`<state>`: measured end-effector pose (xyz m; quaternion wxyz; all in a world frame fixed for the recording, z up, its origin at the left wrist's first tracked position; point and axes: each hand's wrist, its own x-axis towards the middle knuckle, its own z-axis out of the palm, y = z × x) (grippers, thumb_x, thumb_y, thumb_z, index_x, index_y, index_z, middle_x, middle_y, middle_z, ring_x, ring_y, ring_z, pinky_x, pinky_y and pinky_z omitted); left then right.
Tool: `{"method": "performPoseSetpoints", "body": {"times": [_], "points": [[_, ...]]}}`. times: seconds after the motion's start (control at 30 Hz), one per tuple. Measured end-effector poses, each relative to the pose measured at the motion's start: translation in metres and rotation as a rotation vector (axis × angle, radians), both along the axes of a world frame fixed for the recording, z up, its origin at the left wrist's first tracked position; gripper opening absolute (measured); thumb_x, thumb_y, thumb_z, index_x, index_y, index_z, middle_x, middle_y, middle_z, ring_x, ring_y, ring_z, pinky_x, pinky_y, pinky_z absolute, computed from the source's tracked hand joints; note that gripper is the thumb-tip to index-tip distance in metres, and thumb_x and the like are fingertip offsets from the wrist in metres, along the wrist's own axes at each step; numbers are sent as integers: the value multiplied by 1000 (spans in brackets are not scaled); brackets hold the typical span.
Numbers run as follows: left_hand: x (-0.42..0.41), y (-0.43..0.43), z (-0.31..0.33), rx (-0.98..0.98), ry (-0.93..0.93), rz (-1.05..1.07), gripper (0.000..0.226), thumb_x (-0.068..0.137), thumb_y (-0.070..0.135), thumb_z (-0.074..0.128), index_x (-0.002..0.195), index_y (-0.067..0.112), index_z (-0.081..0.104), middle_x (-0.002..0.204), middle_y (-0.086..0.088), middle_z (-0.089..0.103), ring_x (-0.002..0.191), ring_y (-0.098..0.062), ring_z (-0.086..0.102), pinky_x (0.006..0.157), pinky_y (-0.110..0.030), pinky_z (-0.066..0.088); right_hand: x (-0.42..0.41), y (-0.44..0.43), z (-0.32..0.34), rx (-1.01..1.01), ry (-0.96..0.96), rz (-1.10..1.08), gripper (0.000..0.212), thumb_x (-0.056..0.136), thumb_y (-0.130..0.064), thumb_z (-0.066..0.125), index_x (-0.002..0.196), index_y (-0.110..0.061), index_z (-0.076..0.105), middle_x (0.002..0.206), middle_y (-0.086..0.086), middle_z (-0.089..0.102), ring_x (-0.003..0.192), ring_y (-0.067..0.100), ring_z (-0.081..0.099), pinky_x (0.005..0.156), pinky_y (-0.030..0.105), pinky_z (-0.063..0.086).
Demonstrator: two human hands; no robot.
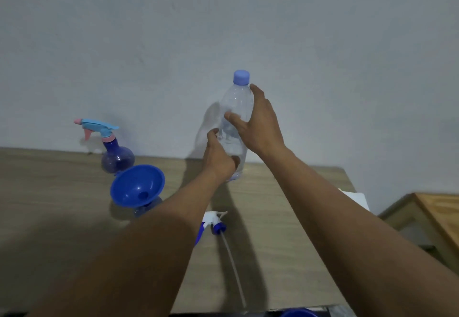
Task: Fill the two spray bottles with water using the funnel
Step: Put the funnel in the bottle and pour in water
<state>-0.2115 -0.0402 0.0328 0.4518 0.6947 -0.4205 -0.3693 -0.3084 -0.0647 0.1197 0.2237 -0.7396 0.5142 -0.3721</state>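
A clear water bottle with a pale blue cap stands upright at the back of the wooden table. My left hand grips its lower body. My right hand wraps round its upper part, thumb in front. A blue funnel sits in the neck of a spray bottle that my left forearm partly hides. A second purple spray bottle with a light blue and pink trigger head stands behind it. A white and blue spray head with its long tube lies on the table.
A grey wall rises directly behind the table. A lighter wooden piece of furniture stands lower at the right, with something white by the table's right edge. A blue rim shows at the bottom edge.
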Motion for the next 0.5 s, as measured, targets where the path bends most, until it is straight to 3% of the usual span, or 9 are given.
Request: {"method": "performPoseSetpoints", "body": {"times": [0.1,0.2,0.33,0.5], "points": [[10,-19,-6,28,-49,-41,101,69,28,85,148,37,23,140,0,50,119,-26,54,103,-45,49,0,-8,-9,-11,-76,50,77,87,-35,73,150,-22,29,122,2,54,105,19,56,84,31,48],[20,-28,-13,28,-84,-81,109,49,44,90,140,44,31,135,2,51,118,-24,55,103,-43,49,-5,-15,-14,-26,-94,70,78,86,-37,73,150,-29,29,115,0,52,100,19,58,80,32,49],[17,-27,-10,-6,-152,-108,87,72,33,85,143,28,34,124,6,53,110,-19,55,88,-27,44,-13,-20,-16,-17,-106,101,79,84,-41,76,150,-35,31,117,0,55,104,18,60,83,25,48],[5,-8,-10,-54,-130,-78,83,68,45,83,136,33,39,123,5,61,108,-21,61,91,-33,53,-29,-9,-10,7,-84,152,83,81,-39,81,149,-35,33,120,0,58,102,13,60,80,17,44]]}}
